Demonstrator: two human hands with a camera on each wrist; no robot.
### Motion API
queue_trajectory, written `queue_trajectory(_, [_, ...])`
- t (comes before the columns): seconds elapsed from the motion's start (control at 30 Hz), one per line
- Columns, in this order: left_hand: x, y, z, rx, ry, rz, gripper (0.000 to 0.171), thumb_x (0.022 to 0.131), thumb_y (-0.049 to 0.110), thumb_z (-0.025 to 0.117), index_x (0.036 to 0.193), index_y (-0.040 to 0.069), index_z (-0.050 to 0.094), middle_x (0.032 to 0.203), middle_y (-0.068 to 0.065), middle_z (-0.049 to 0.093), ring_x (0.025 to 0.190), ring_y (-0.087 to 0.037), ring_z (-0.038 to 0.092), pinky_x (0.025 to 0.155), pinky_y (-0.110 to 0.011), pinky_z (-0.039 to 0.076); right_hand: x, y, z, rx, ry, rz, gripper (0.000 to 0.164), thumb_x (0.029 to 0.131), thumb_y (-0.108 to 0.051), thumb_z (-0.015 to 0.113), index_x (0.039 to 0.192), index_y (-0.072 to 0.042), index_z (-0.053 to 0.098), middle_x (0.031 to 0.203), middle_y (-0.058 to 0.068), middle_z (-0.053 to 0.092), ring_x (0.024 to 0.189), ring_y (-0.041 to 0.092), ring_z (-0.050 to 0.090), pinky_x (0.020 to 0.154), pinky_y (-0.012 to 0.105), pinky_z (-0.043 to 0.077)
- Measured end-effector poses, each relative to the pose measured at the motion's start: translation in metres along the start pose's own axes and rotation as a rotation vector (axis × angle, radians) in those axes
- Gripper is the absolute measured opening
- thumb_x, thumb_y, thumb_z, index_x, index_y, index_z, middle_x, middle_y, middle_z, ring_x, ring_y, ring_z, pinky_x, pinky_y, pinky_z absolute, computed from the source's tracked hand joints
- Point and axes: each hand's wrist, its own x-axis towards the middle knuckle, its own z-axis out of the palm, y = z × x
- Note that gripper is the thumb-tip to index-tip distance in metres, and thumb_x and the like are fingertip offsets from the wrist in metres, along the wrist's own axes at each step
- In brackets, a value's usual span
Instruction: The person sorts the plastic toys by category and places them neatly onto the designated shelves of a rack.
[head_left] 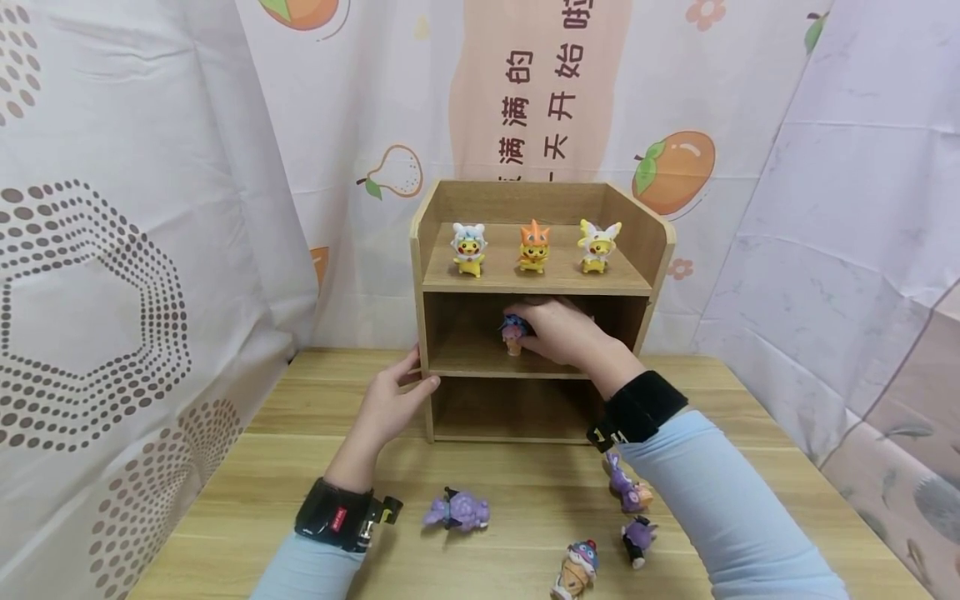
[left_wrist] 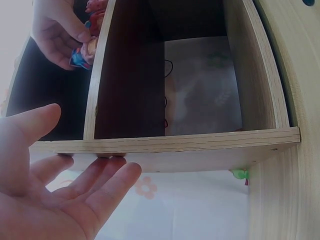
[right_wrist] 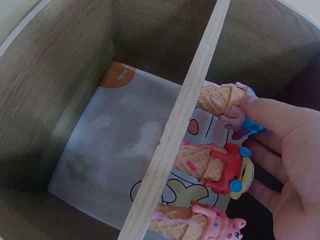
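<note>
A wooden shelf unit (head_left: 531, 374) stands on the table. In its middle compartment my right hand (head_left: 562, 329) pinches an ice-cream-cone figurine (head_left: 513, 335) with a blue top and a pinkish body, its cone pointing down at the board. The right wrist view shows the thumb on this figurine (right_wrist: 220, 100). Beside it stand a red cone figurine (right_wrist: 210, 167) and a pink cone figurine (right_wrist: 192, 222), mostly hidden by the hand in the head view. My left hand (head_left: 390, 400) touches the unit's left side panel (left_wrist: 165, 150) with extended fingers, thumb spread near the front edge.
Three yellow figurines in white (head_left: 469, 250), orange (head_left: 534, 247) and winged white (head_left: 597, 247) hoods stand on the top shelf. On the table lie a purple figurine (head_left: 457, 510), a purple rabbit-eared one (head_left: 626, 485), a purple-and-black one (head_left: 637, 540) and a cone figurine (head_left: 576, 570). Curtains (head_left: 360, 100) hang behind.
</note>
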Motion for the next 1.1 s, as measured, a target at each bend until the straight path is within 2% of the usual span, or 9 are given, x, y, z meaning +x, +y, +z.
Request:
queue_trajectory(0.4, [0.0, -0.001, 0.001, -0.001, 0.003, 0.016, 0.066, 0.097, 0.023, 0.072, 0.155, 0.009, 0.043, 0.149, -0.017, 0.052, 0.125, -0.037, 0.059, 0.094, -0.046, 0.056, -0.006, 0.006, -0.003, 0.021, 0.014, -0.009, 0.056, 0.094, -0.023, 0.077, 0.144, -0.008, 0.057, 0.133, 0.013, 0.064, 0.119, 0.028, 0.063, 0.102, 0.048, 0.049])
queue_trajectory(0.43, [0.0, -0.001, 0.001, 0.0, 0.003, 0.019, 0.067, 0.097, 0.022, 0.072, 0.155, 0.009, 0.043, 0.149, -0.017, 0.052, 0.125, -0.038, 0.059, 0.094, -0.046, 0.056, -0.007, 0.006, -0.003, 0.021, 0.023, -0.015, 0.056, 0.094, -0.023, 0.077, 0.144, -0.008, 0.057, 0.131, 0.013, 0.065, 0.116, 0.027, 0.064, 0.1, 0.048, 0.05])
queue_trajectory(0.53, [0.001, -0.001, 0.001, -0.001, 0.005, 0.018, 0.067, 0.096, 0.022, 0.073, 0.155, 0.009, 0.043, 0.148, -0.017, 0.053, 0.124, -0.038, 0.059, 0.094, -0.046, 0.056, -0.011, 0.007, -0.005, 0.029, 0.048, -0.04, 0.056, 0.092, -0.022, 0.079, 0.142, -0.008, 0.058, 0.116, 0.011, 0.07, 0.093, 0.023, 0.067, 0.085, 0.044, 0.054])
queue_trajectory(0.63, [0.001, -0.002, 0.001, -0.001, 0.003, 0.019, 0.067, 0.096, 0.021, 0.073, 0.155, 0.009, 0.042, 0.147, -0.018, 0.053, 0.125, -0.039, 0.059, 0.094, -0.046, 0.056, -0.016, 0.009, -0.005, 0.033, 0.073, -0.063, 0.055, 0.091, -0.019, 0.08, 0.14, -0.008, 0.06, 0.101, 0.01, 0.069, 0.076, 0.02, 0.058, 0.073, 0.041, 0.05])
queue_trajectory(0.7, [0.001, -0.003, 0.001, 0.001, 0.002, 0.02, 0.068, 0.096, 0.021, 0.073, 0.155, 0.008, 0.042, 0.147, -0.019, 0.053, 0.125, -0.04, 0.059, 0.094, -0.046, 0.055, -0.02, 0.011, -0.005, 0.031, 0.094, -0.079, 0.055, 0.089, -0.018, 0.081, 0.139, -0.008, 0.06, 0.104, 0.011, 0.069, 0.081, 0.021, 0.059, 0.077, 0.042, 0.051])
queue_trajectory(0.77, [0.002, -0.004, 0.001, 0.003, 0.002, 0.021, 0.068, 0.096, 0.021, 0.073, 0.155, 0.007, 0.041, 0.148, -0.019, 0.053, 0.125, -0.04, 0.059, 0.095, -0.046, 0.055, -0.024, 0.012, -0.005, 0.028, 0.118, -0.089, 0.055, 0.088, -0.018, 0.082, 0.138, -0.009, 0.061, 0.115, 0.011, 0.068, 0.095, 0.023, 0.063, 0.086, 0.043, 0.053])
queue_trajectory(0.87, [0.001, -0.003, 0.001, 0.0, 0.001, 0.015, 0.068, 0.096, 0.021, 0.074, 0.155, 0.008, 0.041, 0.148, -0.019, 0.052, 0.125, -0.039, 0.059, 0.095, -0.046, 0.055, -0.031, 0.013, -0.005, 0.035, 0.144, -0.104, 0.054, 0.088, -0.019, 0.083, 0.137, -0.009, 0.062, 0.13, 0.012, 0.064, 0.117, 0.027, 0.062, 0.097, 0.047, 0.051])
queue_trajectory(1.1, [0.002, -0.004, 0.001, -0.004, -0.002, 0.011, 0.068, 0.097, 0.021, 0.073, 0.156, 0.008, 0.042, 0.15, -0.018, 0.051, 0.126, -0.038, 0.059, 0.095, -0.046, 0.055, -0.047, 0.016, -0.006, 0.06, 0.185, -0.165, 0.048, 0.087, -0.018, 0.083, 0.13, -0.005, 0.066, 0.126, 0.012, 0.065, 0.115, 0.027, 0.062, 0.096, 0.046, 0.052])
